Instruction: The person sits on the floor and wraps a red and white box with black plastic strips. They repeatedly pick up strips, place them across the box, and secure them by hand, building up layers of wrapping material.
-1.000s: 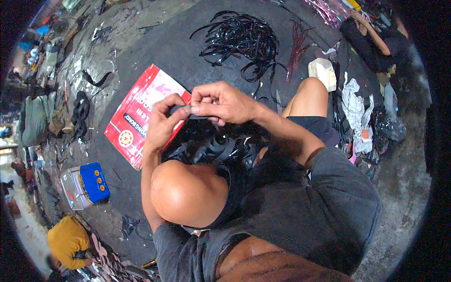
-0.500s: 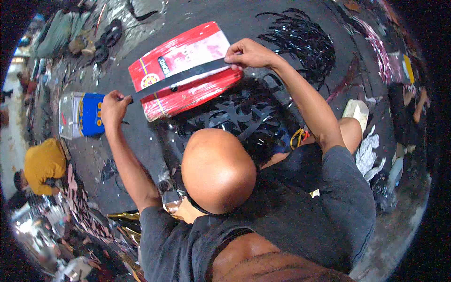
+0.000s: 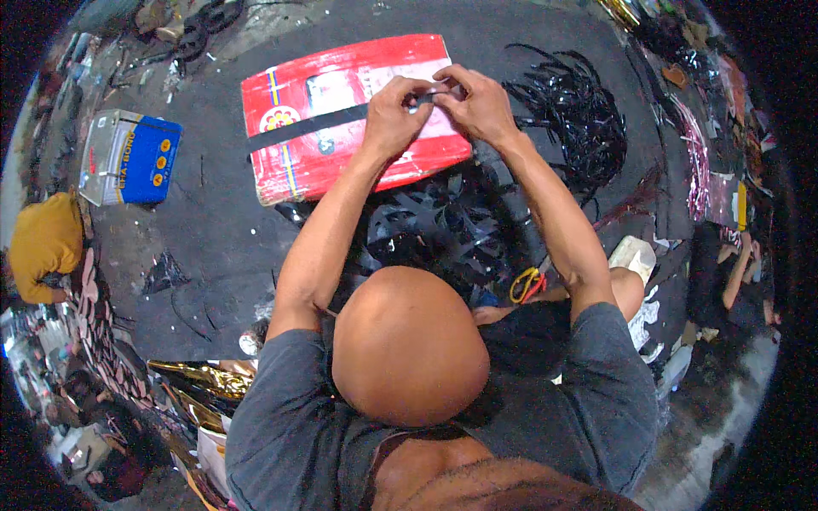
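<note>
A red package, contents hidden, lies beside black scraps; a black strip crosses it. The left hand and right hand, earlier spread wide, now nearly meet, both pinching the strip.

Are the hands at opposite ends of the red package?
No: the left hand and right hand are close together at the black strip, near the right end of the package.

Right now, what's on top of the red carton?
A black strip lies across the red carton, running to the left hand; the right hand overlaps the carton's right edge. Surface beneath them is hidden.
</note>
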Available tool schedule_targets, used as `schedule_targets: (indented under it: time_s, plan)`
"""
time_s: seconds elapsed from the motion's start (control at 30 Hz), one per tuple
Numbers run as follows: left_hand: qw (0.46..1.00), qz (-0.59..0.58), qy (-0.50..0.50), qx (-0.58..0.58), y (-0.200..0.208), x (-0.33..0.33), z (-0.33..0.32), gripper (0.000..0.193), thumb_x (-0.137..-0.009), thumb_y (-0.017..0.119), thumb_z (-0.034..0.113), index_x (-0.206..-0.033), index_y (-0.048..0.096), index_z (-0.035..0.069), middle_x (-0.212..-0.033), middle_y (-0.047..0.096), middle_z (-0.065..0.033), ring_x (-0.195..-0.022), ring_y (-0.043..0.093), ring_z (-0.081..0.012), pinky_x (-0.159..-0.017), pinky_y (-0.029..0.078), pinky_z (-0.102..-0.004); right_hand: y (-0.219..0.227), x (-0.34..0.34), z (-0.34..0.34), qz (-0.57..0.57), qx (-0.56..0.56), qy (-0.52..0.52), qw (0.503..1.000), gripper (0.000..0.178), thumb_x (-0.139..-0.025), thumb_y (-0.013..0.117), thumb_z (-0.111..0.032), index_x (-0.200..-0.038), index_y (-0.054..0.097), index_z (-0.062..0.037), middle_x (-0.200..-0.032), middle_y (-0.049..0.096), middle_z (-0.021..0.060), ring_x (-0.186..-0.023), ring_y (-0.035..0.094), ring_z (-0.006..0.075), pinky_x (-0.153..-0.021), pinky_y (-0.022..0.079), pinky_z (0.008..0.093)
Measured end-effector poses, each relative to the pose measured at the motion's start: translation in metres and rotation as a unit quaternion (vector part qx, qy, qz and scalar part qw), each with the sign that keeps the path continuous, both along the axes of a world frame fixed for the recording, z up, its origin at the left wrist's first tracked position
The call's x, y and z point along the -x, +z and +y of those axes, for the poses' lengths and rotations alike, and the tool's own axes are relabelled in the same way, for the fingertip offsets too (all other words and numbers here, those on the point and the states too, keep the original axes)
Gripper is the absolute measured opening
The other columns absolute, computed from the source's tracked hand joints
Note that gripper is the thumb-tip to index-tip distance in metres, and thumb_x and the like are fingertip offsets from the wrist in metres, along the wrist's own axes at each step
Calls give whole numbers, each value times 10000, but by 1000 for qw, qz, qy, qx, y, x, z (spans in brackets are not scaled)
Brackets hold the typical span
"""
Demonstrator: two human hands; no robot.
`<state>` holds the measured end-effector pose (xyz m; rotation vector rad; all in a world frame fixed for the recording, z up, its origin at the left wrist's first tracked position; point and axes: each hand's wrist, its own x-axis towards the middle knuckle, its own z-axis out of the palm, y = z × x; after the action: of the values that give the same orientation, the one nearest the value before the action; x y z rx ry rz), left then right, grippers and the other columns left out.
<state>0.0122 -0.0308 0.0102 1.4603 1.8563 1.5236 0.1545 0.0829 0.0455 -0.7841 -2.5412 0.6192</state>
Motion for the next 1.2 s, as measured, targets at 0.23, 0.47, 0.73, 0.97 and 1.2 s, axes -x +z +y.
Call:
schedule_targets:
  time_s: [0.23, 0.47, 0.73, 0.97, 1.2]
  plan:
    - [996, 82, 36, -32, -9, -5, 2, 182, -823, 761, 117, -1000, 757, 73, -982, 694, -94, -875, 693, -240, -788, 561, -339, -2, -15, 3, 22, -129, 79, 988, 205, -882, 690, -293, -1023, 708, -146, -952, 638, 48, -909, 665, 269, -757, 561, 396]
    - [982, 177, 29, -55, -13, -3, -1, 173, -857, 749, 157, -1007, 766, 74, -987, 691, -97, -870, 695, -251, -773, 566, -347, 3, -22, 16, -14, -204, 147, 968, 222, -908, 675, -343, -1011, 729, -153, -1024, 628, 56, -874, 677, 275, -706, 585, 407]
    - [991, 107, 48, -59, -14, -5, 3, 128, -855, 752, 147, -955, 773, 69, -912, 699, -104, -818, 698, -248, -746, 565, -344, -15, -22, 16, 79, -79, 90, 990, 218, -861, 743, -310, -993, 774, -139, -1005, 622, 79, -859, 674, 281, -751, 565, 383]
    - [988, 128, 73, -44, -12, -6, 4, 96, -831, 749, 170, -887, 774, 96, -864, 681, -70, -785, 686, -257, -698, 546, -371, -44, -9, 12, 166, 133, -22, 977, 172, -817, 786, -177, -959, 759, -84, -821, 585, 10, -782, 553, 114, -671, 461, 268]
    - [986, 160, 32, -24, -3, -1, 5, 102, -836, 741, 165, -881, 765, 77, -876, 674, -83, -793, 684, -264, -707, 547, -368, -50, -4, 25, 170, 261, -18, 950, 285, -773, 817, -181, -1025, 702, -113, -777, 535, -52, -703, 459, 67, -621, 416, 249]
